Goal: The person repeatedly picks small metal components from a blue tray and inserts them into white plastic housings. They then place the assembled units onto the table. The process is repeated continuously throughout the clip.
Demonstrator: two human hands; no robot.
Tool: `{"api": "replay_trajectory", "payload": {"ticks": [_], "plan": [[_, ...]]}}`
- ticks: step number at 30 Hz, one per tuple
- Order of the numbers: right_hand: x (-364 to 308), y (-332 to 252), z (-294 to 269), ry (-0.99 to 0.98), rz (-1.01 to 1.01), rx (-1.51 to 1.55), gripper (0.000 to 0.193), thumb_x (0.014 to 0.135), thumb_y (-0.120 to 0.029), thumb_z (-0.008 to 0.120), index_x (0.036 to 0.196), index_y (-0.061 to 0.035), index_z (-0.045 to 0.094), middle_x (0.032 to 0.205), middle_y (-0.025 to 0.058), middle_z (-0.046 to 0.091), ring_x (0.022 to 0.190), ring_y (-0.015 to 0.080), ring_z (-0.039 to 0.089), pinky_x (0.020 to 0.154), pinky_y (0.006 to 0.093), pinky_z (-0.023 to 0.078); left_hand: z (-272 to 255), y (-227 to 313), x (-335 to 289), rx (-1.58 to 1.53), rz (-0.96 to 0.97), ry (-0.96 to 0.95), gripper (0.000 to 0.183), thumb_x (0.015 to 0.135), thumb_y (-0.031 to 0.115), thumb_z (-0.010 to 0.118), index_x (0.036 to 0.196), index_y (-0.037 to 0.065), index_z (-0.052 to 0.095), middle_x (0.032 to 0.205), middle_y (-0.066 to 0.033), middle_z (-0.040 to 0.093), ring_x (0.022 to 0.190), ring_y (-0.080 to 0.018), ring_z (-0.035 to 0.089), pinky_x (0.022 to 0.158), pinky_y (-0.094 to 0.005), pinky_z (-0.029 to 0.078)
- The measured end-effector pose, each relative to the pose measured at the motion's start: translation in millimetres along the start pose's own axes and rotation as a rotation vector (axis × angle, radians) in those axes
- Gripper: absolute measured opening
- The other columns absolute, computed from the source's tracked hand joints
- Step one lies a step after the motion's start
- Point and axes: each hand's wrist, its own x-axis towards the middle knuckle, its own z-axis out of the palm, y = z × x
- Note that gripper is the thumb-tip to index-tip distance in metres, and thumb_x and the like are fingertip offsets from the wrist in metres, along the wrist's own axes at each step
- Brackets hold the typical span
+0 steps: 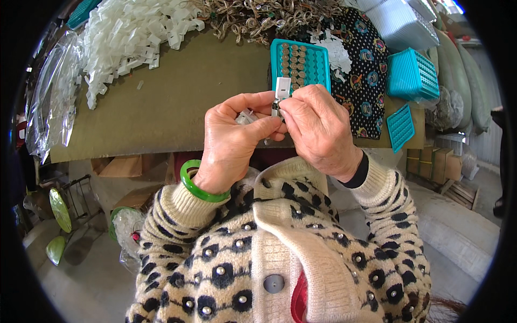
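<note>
My left hand [237, 129] and my right hand [322, 126] meet over the table's front edge, fingers closed. Between their fingertips a small white card [283, 87] with a dark slot stands upright, held by my left hand. Just under it is a small dark and silvery piece [276, 107], which my right thumb and forefinger pinch; its exact kind is too small to tell. More whitish translucent plastic pieces [246, 117] are tucked in my left palm. Right behind my fingers lies a teal tray [325, 56] with several rows of round bronze-coloured pieces [293, 60].
A heap of white plastic pieces [126, 37] covers the table's [177, 102] far left, beside clear plastic bags [56, 91]. Brown looped cords [258, 19] are piled at the back. At right are patterned black cloth [369, 81], white flakes [335, 53], stacked teal trays [412, 75] and a single tray [400, 128].
</note>
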Motion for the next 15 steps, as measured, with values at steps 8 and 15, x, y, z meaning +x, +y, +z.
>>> {"api": "replay_trajectory", "payload": {"ticks": [8,15], "plan": [[-1.4,-3.8,-3.4,0.114,0.156,0.196,0.023,0.075,0.009,0.071,0.094,0.0001,0.062,0.09,0.0119,0.063,0.077,0.0248,0.064,0.065,0.0314,0.053,0.5,1.6,-3.0,-0.024,-0.026,-0.005,0.031,0.081,-0.011,0.065,0.112,-0.008,0.061,0.091,-0.0113,0.064,0.079,-0.0238,0.07,0.071,-0.0335,0.061],[-0.5,0.2,0.8,0.072,0.154,0.293,0.02,0.076,0.009,0.068,0.091,0.0001,0.057,0.086,0.0124,0.059,0.076,0.0281,0.062,0.064,0.0345,0.052,-1.9,2.7,-4.2,-0.053,-0.041,-0.013,0.032,0.082,-0.009,0.067,0.113,-0.007,0.061,0.092,-0.0122,0.066,0.078,-0.0234,0.07,0.07,-0.0331,0.06]]}}
